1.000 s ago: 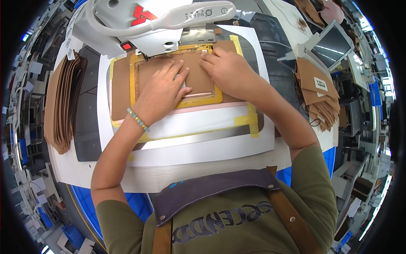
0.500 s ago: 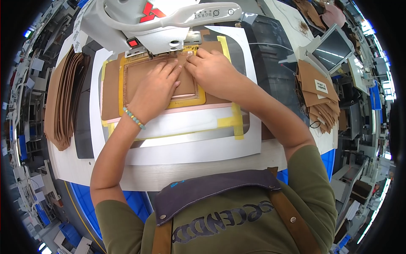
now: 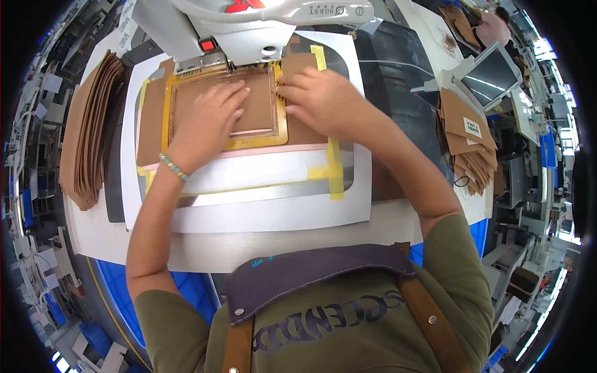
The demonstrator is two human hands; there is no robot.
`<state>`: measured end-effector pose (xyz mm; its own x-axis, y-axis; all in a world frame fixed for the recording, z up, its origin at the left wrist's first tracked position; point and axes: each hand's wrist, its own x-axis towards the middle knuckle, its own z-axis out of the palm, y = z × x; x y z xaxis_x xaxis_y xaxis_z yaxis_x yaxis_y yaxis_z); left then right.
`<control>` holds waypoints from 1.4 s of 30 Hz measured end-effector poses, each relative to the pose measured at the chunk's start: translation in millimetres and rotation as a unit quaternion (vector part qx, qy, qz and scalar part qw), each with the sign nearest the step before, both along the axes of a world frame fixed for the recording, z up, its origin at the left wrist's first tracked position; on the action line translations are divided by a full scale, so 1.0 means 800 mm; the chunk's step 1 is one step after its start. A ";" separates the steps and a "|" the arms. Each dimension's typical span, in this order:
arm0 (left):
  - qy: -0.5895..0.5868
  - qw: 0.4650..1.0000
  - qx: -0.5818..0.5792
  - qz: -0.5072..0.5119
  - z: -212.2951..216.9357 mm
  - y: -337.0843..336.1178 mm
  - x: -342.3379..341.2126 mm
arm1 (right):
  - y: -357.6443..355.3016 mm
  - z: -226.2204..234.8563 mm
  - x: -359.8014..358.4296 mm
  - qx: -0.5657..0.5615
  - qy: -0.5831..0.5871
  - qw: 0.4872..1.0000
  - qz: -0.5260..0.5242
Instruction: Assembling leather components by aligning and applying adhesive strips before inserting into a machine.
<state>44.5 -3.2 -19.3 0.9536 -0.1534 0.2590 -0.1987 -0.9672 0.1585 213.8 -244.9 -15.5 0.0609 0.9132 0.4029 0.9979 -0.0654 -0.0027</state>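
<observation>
My left hand [image 3: 208, 121] lies flat with its fingers stretched over a brown panel [image 3: 256, 112] inside a yellow rectangular frame [image 3: 256, 141]. At the frame's right side my right hand [image 3: 326, 102] has its fingertips on or just beside the edge, with thumb and fingers apart. Nothing shows in its grasp. Under the frame is a larger brown sheet [image 3: 308, 127], taped onto a plate with yellow tape [image 3: 334, 168]. Right above the frame's far edge sits the white head of a sewing machine [image 3: 245, 40]; its needle area is small and hard to make out.
A stack of folded brown pieces [image 3: 93, 124] stands at the left. More brown pieces with white labels [image 3: 466, 140] lie at the right, below a tilted screen [image 3: 491, 74]. White paper [image 3: 267, 217] covers the table's near part. Another person [image 3: 491, 31] is at the far right.
The yellow frame and its plate have shifted left under the machine head, my left hand moving with them. My right hand's fingers have spread from their bunched position at the frame's corner.
</observation>
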 end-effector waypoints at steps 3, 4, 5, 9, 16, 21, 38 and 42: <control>0.036 0.998 -0.060 0.006 0.016 0.019 -0.029 | -0.036 0.014 0.014 -0.007 0.034 0.999 -0.027; 0.046 0.994 -0.096 0.007 0.015 0.025 -0.035 | -0.045 0.015 0.019 -0.015 0.049 0.998 -0.044; 0.046 0.994 -0.099 0.007 0.014 0.030 -0.039 | -0.048 0.015 0.021 -0.025 0.073 0.996 -0.049; 0.056 0.991 -0.106 -0.051 0.013 0.031 -0.042 | -0.039 0.015 0.011 -0.027 0.092 0.995 -0.019; 0.073 0.985 -0.049 -0.151 -0.005 0.026 -0.024 | 0.025 -0.013 -0.020 0.017 0.025 0.998 0.054; 0.088 0.984 -0.066 -0.139 0.000 0.022 -0.021 | 0.021 -0.022 -0.030 0.004 -0.026 0.999 0.037; 0.062 0.985 -0.081 -0.140 -0.019 0.039 0.014 | 0.003 -0.006 -0.038 -0.011 0.010 1.000 0.025; 0.057 0.985 -0.069 -0.148 -0.016 0.045 0.014 | -0.010 0.004 -0.063 -0.026 0.067 0.995 0.063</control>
<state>55.8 32.8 -32.1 0.8965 -0.4002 0.1903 -0.4421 -0.8370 0.3223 163.1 -252.5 -12.6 -0.0056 0.9367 0.3500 0.9889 0.0572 -0.1372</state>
